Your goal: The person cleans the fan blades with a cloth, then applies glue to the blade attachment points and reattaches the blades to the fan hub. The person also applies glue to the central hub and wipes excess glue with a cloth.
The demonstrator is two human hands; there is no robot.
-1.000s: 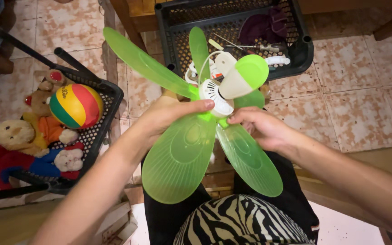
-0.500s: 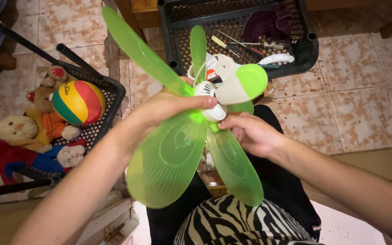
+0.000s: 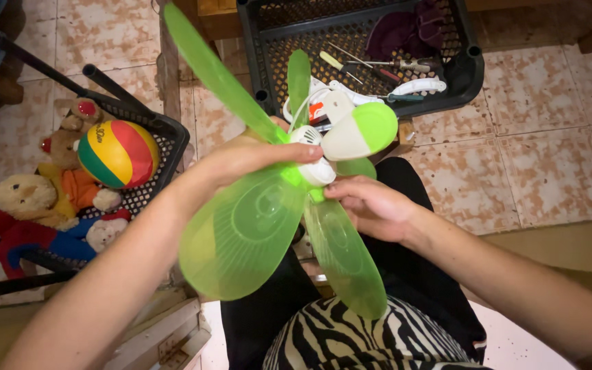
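A green fan (image 3: 289,205) is held over the person's lap, and everything else is placed from it. It shows four translucent green blades: one long blade running up and left, one short blade pointing straight up, and two broad blades hanging down toward the zebra-print cloth (image 3: 371,342). A white hub sits at the centre, with a white and green motor housing (image 3: 358,130) just right of it.

The left hand (image 3: 248,157) lies across the top of the hub, fingers stretched flat and pressed together over it. The right hand (image 3: 371,205) sits just below and right of the hub, fingers curled in against the root of one lower blade; whether it actually pinches the blade is hard to tell from here.

Beyond the fan stands one black crate (image 3: 460,75), holding what look like two or three screwdrivers and one purple cloth (image 3: 405,31). Left of the fan is a second black crate (image 3: 166,140) with one striped ball (image 3: 118,154) and several soft toys (image 3: 29,205), perhaps four. Tiled floor (image 3: 549,137) lies right of the fan.
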